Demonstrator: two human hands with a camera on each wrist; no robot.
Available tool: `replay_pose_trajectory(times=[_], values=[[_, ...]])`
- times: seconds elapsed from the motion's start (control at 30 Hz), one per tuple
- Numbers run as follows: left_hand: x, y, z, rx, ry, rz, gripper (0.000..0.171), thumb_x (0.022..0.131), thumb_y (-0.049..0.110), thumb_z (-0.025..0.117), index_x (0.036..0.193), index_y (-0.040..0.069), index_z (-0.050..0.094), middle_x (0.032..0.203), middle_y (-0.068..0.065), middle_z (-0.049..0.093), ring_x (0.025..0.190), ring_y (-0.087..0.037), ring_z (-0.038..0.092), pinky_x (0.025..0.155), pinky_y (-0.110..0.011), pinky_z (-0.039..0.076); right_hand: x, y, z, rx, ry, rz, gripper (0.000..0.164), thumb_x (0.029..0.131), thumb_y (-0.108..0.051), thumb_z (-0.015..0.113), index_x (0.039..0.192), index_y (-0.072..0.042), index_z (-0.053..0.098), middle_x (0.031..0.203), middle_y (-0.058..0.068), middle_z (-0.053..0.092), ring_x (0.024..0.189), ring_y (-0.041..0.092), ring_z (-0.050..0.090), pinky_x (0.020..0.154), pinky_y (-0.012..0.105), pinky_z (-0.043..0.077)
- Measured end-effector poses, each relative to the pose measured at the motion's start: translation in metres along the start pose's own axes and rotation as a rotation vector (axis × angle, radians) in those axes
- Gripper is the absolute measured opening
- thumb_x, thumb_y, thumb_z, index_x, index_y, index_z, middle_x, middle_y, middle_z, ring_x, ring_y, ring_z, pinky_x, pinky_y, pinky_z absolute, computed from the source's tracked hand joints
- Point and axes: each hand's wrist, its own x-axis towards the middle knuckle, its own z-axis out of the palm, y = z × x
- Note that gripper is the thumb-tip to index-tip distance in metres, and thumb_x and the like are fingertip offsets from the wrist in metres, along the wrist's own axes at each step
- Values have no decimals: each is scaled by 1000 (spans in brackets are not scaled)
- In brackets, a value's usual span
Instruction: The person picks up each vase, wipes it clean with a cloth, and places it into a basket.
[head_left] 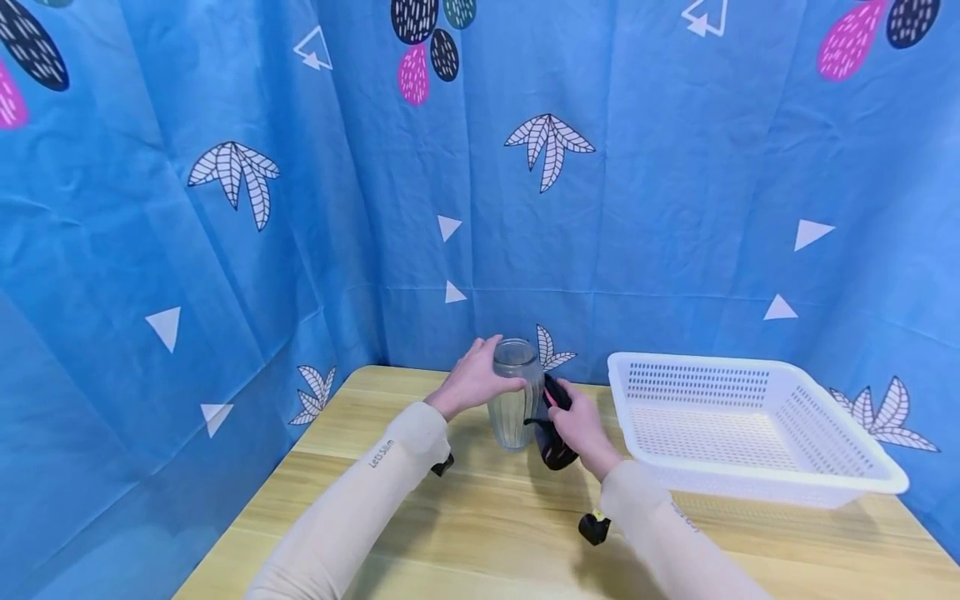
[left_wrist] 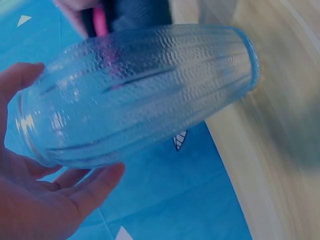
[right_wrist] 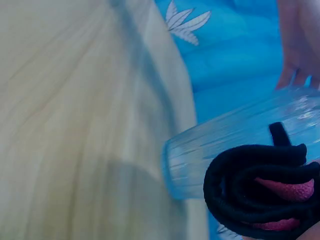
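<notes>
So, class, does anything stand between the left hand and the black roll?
Yes, the jar: the left hand holds its upper part from one side, and the black roll, in the right hand, is on the other.

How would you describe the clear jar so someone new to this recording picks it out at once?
Start at the wooden table, then look left of the white basket. The clear jar is upright there, gripped near its top by the left hand. Its see-through, ribbed wall sets it apart from the rolled black bundle in the right hand.
</notes>
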Motion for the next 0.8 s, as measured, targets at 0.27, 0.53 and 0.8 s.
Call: replay_pose_trajectory(times=[0.27,0.53,0.8], values=[[-3,5,1,-38,-21,-5,97,82,44,78,160,16,27,161,-15,31,144,-38,38,113,-56,37,-7,-18,-14,176,18,-72,73,95,-2,47,160,-28,27,164,16,26,148,37,30,108,53,36],[-4,-3,-4,-14,-6,66,92,80,49,79,156,20,36,153,-7,45,137,-30,48,109,-51,42,-6,-18,-11,229,-17,-49,76,93,6,50,157,-27,28,158,19,36,141,40,40,106,59,41],[-2,-4,-2,-15,-44,61,93,80,52,77,158,24,33,160,-9,38,143,-32,41,111,-56,38,-5,-23,-10,59,25,-20,73,89,-2,66,150,-15,28,129,24,56,112,36,58,89,50,51]])
